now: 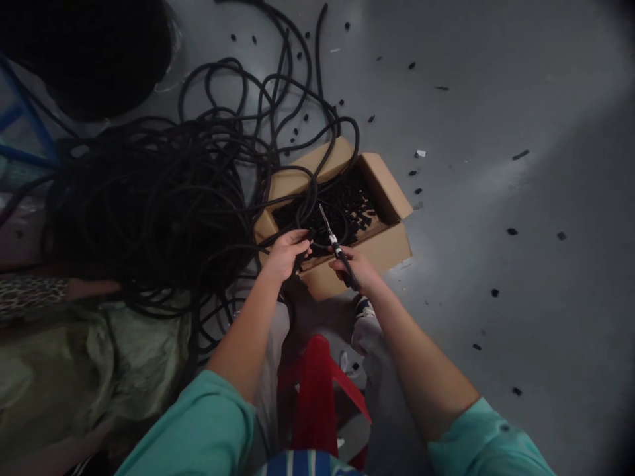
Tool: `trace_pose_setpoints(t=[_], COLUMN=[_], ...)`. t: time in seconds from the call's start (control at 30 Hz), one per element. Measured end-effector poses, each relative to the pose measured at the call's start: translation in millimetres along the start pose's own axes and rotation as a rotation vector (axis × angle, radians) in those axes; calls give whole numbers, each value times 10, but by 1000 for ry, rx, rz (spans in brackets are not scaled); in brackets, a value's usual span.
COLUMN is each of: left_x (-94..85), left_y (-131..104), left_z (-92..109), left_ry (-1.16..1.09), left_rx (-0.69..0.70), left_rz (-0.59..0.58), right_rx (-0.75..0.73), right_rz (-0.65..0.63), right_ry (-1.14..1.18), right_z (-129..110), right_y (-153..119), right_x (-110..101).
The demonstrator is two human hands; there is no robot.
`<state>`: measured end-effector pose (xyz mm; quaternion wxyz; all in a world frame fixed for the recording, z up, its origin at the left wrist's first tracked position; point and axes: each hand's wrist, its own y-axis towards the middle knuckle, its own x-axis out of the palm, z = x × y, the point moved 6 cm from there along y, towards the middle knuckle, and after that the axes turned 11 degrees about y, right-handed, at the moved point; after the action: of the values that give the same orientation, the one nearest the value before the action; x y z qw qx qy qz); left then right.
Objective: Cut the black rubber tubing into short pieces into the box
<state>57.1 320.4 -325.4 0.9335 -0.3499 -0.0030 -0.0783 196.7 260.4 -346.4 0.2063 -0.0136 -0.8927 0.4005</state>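
Observation:
My left hand [286, 254] is closed on a black cord near the front left edge of an open cardboard box [389, 248]. My right hand [358, 270] grips the dark handles of a pair of scissors [338, 249], whose metal blades point up and to the left over the box. Many small black cut pieces [350, 195] lie inside the box. Loops of black cord [313, 173] hang across its left part and run to a large tangled heap [149, 192] on the left.
A big black roll [109, 53] stands at the upper left beside a blue frame [24, 119]. Greenish sacking [89, 370] lies at the lower left. A red stool [316, 396] is between my legs. Small black bits are scattered over the grey floor [461, 218].

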Motion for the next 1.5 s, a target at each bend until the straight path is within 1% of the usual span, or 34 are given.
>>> trace_pose_setpoints(t=[0.13, 0.23, 0.33, 0.47, 0.73, 0.87, 1.0, 1.13, 1.2, 1.33, 1.5], left_x=[-69, -120, -153, -179, -166, -127, -96, -106, -114, -136, -126], left_y=[-20, -25, -13, -5, -17, -22, -30, -27, -19, 2, -33], left_z=[43, 72, 77, 75, 87, 88, 91, 94, 92, 72, 166], left_ry=[69, 83, 93, 167, 242, 271, 311, 329, 356, 512, 872], left_rx=[47, 69, 82, 102, 101, 101, 93, 94, 112, 151, 308], left_rz=[90, 144, 172, 214, 205, 160, 141, 157, 164, 185, 269], right_rx=[-55, -59, -52, -52, -103, -115, -126, -165, -155, -110, -85], right_rz=[-97, -158, -207, -260, -276, -280, -240, -197, -184, -153, -110], right_ry=[-79, -135, -195, -247, -318, -352, -356, -364, -370, -396, -396], right_z=[-29, -16, -14, -31, -27, -40, -56, -89, -91, -71, -28], right_y=[20, 40, 33, -6, 7, 1, -5, -4, -6, -14, -4], right_x=[-1, -11, -1, 40, 48, 69, 70, 65, 66, 65, 60])
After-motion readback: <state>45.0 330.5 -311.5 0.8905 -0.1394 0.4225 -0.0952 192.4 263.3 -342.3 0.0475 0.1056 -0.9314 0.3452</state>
